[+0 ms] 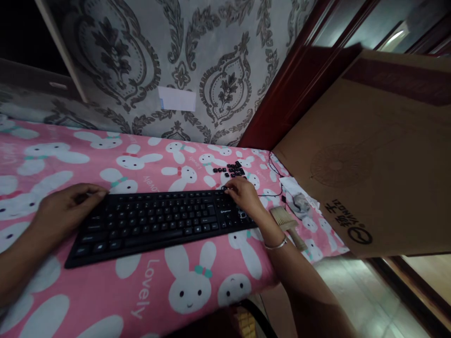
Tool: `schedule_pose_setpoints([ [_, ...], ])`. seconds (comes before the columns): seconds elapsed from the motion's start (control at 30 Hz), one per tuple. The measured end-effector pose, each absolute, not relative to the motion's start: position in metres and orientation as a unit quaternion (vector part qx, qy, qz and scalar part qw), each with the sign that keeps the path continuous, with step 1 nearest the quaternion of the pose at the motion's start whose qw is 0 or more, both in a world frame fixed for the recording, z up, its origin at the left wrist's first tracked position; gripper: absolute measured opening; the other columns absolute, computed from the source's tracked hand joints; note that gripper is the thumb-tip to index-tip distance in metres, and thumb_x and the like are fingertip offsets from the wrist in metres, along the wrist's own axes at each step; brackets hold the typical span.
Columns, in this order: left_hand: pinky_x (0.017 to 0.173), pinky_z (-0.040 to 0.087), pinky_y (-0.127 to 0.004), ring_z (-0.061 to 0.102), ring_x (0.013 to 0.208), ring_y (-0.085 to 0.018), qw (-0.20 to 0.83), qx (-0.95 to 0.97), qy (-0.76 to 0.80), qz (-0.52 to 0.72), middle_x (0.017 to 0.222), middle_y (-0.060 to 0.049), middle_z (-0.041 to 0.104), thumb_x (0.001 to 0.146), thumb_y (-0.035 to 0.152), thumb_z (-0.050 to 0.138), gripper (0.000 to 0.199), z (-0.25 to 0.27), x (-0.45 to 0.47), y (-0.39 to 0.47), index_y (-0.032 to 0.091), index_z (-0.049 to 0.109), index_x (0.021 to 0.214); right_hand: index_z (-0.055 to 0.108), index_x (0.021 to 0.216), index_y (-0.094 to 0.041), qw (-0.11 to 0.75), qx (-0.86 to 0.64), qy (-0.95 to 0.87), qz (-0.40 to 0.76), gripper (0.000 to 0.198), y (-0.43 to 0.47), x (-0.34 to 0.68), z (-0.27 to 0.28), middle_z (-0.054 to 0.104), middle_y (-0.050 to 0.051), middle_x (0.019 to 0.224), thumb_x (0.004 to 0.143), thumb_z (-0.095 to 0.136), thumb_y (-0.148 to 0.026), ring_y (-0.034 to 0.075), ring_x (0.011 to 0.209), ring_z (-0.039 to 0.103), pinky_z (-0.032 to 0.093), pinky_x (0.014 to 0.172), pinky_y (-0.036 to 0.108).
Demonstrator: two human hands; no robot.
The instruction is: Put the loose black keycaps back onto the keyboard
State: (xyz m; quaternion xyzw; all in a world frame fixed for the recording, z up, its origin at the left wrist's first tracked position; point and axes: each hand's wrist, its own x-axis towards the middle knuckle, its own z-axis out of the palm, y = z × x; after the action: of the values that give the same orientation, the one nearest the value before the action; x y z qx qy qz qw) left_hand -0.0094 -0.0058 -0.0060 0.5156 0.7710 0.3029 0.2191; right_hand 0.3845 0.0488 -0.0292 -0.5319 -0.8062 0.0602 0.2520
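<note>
A black keyboard [162, 220] lies slanted on a table covered by a pink cloth [105, 291] printed with white rabbits, the word "Lovely" readable on it in white; the left hand [66, 206] rests at the keyboard's left end, fingers loosely curled over the edge, its grip closed on nothing; the right hand [243, 195] sits on the right end over the number pad, fingertips pressed together at the upper edge, though whether they pinch a keycap cannot be told; a small logo shows on the keyboard near that hand, too small to read; a cluster of loose black keycaps [230, 170] lies on the cloth just beyond the right hand; a wooden-handled brush [287, 225] lies near the right wrist, which wears a silver bangle [276, 245]; a large cardboard box [373, 159] stands at the right, printed with a fan outline, Chinese characters and the letters "YINGZI".
</note>
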Motion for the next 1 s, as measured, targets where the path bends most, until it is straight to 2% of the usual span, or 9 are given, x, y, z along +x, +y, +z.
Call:
schedule_pose_setpoints([
  [0.3, 0.109, 0.043, -0.042, 0.061, 0.108, -0.030, 0.241, 0.491, 0.782, 0.299, 0.109, -0.011, 0.071, 0.051, 0.056, 0.048, 0.053, -0.001, -0.001, -0.007, 0.020, 0.065, 0.087, 0.068, 0.093, -0.018, 0.236, -0.526, -0.813, 0.079, 0.014, 0.025, 0.385, -0.044, 0.066, 0.005, 0.093, 0.084, 0.065, -0.008, 0.018, 0.089, 0.060, 0.047, 0.081, 0.031],
  [0.47, 0.111, 0.041, -0.043, 0.061, 0.109, -0.030, 0.252, 0.470, 0.794, 0.293, 0.112, -0.011, 0.070, 0.050, 0.056, 0.046, 0.056, 0.003, 0.003, -0.008, 0.020, 0.064, 0.088, 0.068, 0.094, -0.017, 0.198, -0.529, -0.824, 0.044, 0.013, 0.024, 0.380, -0.044, 0.065, 0.007, 0.096, 0.086, 0.064, -0.008, 0.020, 0.092, 0.059, 0.047, 0.083, 0.032],
  [0.57, 0.108, 0.045, -0.042, 0.061, 0.109, -0.030, 0.254, 0.469, 0.794, 0.292, 0.111, -0.012, 0.071, 0.048, 0.056, 0.046, 0.055, 0.004, 0.005, -0.007, 0.020, 0.064, 0.085, 0.068, 0.094, -0.017, 0.172, -0.528, -0.831, 0.024, 0.013, 0.023, 0.377, -0.041, 0.065, 0.007, 0.096, 0.086, 0.063, -0.008, 0.020, 0.093, 0.058, 0.046, 0.082, 0.031],
  [0.73, 0.104, 0.049, -0.041, 0.062, 0.104, -0.029, 0.241, 0.479, 0.787, 0.304, 0.104, -0.010, 0.073, 0.047, 0.056, 0.047, 0.050, 0.002, 0.002, -0.005, 0.022, 0.064, 0.080, 0.067, 0.087, -0.016, 0.133, -0.496, -0.858, -0.007, 0.013, 0.023, 0.376, -0.037, 0.063, 0.007, 0.090, 0.089, 0.058, -0.007, 0.020, 0.089, 0.056, 0.043, 0.078, 0.029],
  [1.0, 0.107, 0.047, -0.040, 0.062, 0.107, -0.029, 0.245, 0.482, 0.787, 0.297, 0.108, -0.009, 0.072, 0.049, 0.056, 0.049, 0.053, -0.004, -0.004, -0.004, 0.021, 0.065, 0.084, 0.066, 0.075, -0.016, 0.099, -0.484, -0.868, -0.041, 0.028, 0.025, 0.376, -0.040, 0.060, 0.005, 0.078, 0.096, 0.048, -0.011, 0.019, 0.081, 0.053, 0.038, 0.070, 0.029],
])
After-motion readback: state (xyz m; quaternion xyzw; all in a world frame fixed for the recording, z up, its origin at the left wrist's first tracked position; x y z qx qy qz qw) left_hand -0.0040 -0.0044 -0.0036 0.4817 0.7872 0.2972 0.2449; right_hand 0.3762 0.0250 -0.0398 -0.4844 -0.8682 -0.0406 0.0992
